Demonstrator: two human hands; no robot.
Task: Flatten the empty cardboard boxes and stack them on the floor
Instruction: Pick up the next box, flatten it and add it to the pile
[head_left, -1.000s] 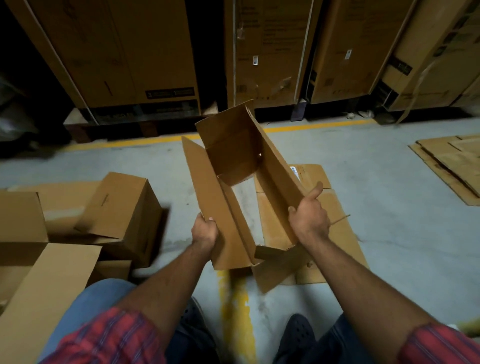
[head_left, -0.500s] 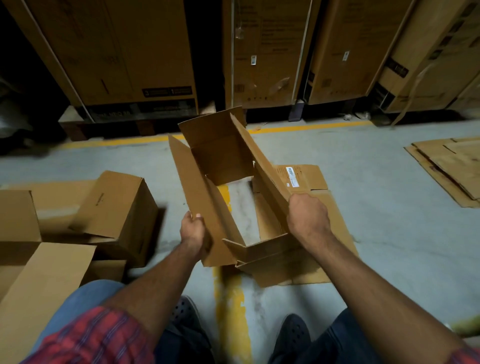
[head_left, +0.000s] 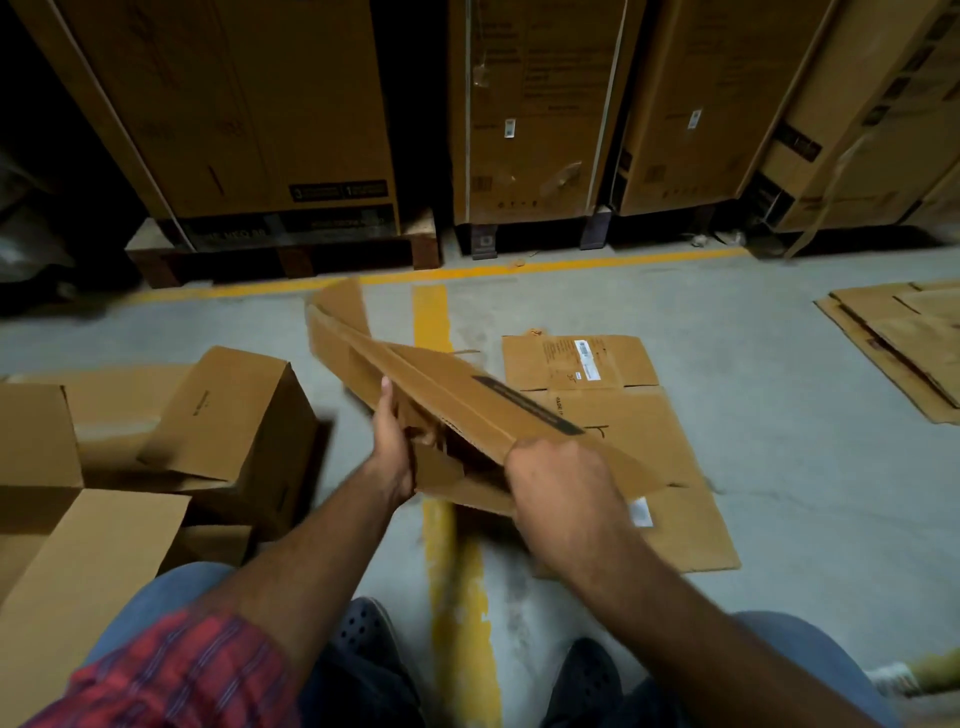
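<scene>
A brown cardboard box (head_left: 447, 387), nearly collapsed flat, is held in the air over the yellow floor line. My left hand (head_left: 390, 441) grips its near left edge. My right hand (head_left: 558, 480) grips its near right corner, fingers curled over the top panel. Beneath and to the right, a flattened box (head_left: 639, 431) with a white label lies on the grey floor. Several unflattened boxes (head_left: 234, 415) sit on the floor at the left.
Tall cartons on pallets (head_left: 291, 135) line the back behind a yellow stripe (head_left: 519, 267). Another pile of flat cardboard (head_left: 904, 338) lies at the right edge. My feet in dark shoes (head_left: 363, 639) stand beside the yellow line.
The box, open and hollow a second ago, has been pressed nearly flat between my hands and tilted over toward the flattened box on the floor.
</scene>
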